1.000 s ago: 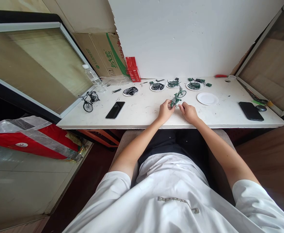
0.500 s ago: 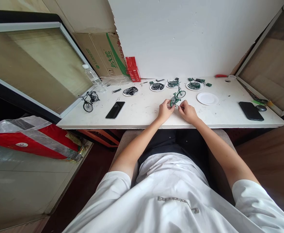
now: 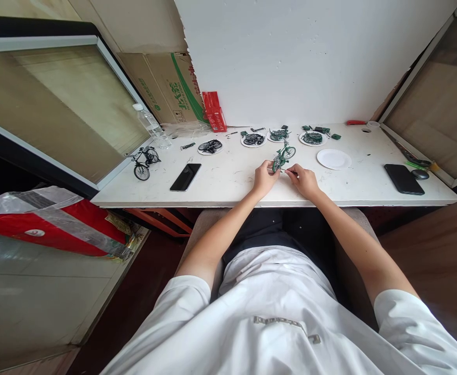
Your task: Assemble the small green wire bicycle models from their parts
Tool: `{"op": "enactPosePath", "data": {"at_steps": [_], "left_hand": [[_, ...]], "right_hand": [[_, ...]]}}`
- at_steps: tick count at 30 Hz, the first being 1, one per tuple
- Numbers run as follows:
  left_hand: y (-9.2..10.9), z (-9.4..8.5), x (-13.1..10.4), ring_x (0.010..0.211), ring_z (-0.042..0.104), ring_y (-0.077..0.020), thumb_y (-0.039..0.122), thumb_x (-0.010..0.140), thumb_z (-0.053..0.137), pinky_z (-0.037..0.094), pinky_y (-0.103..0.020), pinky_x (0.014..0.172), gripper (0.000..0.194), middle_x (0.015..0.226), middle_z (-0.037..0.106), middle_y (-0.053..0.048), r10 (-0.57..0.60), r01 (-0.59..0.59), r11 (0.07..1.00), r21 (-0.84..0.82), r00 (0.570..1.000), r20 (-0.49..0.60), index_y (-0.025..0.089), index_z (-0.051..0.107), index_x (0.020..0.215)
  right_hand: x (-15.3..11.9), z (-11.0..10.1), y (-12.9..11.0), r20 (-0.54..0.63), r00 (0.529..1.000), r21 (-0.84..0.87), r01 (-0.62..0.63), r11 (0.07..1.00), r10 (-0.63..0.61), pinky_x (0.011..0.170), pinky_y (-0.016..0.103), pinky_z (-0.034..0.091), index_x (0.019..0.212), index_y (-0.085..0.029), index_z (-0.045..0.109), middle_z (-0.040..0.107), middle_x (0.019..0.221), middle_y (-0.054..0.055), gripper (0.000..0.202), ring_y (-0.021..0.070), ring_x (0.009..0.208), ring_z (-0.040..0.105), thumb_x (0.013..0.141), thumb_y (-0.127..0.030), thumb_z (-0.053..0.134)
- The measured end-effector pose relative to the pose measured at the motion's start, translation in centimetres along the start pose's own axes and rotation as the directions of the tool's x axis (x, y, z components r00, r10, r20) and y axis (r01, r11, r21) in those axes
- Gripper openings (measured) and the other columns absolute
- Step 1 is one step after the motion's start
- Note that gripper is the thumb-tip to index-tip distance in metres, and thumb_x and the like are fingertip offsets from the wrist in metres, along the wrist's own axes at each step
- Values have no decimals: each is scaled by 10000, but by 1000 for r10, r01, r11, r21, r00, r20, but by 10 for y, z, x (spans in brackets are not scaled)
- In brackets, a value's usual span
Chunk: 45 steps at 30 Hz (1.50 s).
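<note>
A small green model bicycle point(image 3: 284, 155) is held tilted just above the front part of the white table. My left hand point(image 3: 265, 178) grips its lower end, fingers closed around the near wheel area. On the other side, my right hand point(image 3: 303, 180) pinches a thin screwdriver-like tool point(image 3: 287, 171), whose slim shaft points left at the bicycle's lower part. Whether the tip touches the bicycle is too small to tell. Beyond the hands, paper plates point(image 3: 322, 141) carry green and black bicycle parts. A bare white plate point(image 3: 334, 159) lies to the right.
A finished-looking black model bicycle point(image 3: 146, 162) stands at the left, near a plastic bottle point(image 3: 152, 127) and a phone point(image 3: 185, 177). Another dark phone point(image 3: 404, 178) lies at the right. A red packet point(image 3: 214, 112) stands at the back against the white board point(image 3: 314, 62).
The green bicycle has shifted slightly left and turned a little in my left hand. My right hand has moved slightly left and up with the tool.
</note>
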<state>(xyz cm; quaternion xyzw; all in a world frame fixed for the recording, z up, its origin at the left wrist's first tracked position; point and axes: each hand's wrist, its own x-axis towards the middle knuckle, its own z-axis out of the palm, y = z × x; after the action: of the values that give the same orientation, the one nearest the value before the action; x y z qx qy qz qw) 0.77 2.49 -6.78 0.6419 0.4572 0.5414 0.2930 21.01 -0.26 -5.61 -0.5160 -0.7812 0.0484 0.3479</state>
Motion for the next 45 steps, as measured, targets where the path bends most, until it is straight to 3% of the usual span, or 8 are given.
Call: {"op": "enactPosePath", "data": {"at_steps": [19, 36, 45], "left_hand": [[-1, -1, -2, 889, 824, -200, 176, 929, 808, 660, -300, 802, 235, 1179, 836, -106, 32, -32, 999, 2, 999, 17, 200, 682, 1125], [4, 0, -2, 868, 815, -189, 171, 929, 806, 655, -300, 804, 231, 1187, 833, -102, 29, -29, 1000, -6, 999, 20, 201, 677, 1118], [6, 0, -3, 884, 817, -188, 176, 923, 813, 659, -298, 812, 258, 1201, 834, -104, 5, -5, 1000, -6, 999, 37, 200, 683, 1145]], "right_hand": [[0, -4, -3, 2, 999, 5, -32, 999, 32, 714, 356, 444, 1063, -241, 686, 792, 792, 79, 565, 267, 677, 700, 1127, -715, 384], [0, -1, -4, 19, 999, -8, -33, 999, 33, 676, 355, 407, 1132, -248, 621, 823, 989, 116, 505, 297, 763, 717, 1138, -671, 345], [-1, 0, -8, 19, 999, -33, -42, 999, 43, 632, 342, 367, 1230, -232, 585, 755, 784, 69, 462, 295, 670, 678, 1117, -641, 400]]}}
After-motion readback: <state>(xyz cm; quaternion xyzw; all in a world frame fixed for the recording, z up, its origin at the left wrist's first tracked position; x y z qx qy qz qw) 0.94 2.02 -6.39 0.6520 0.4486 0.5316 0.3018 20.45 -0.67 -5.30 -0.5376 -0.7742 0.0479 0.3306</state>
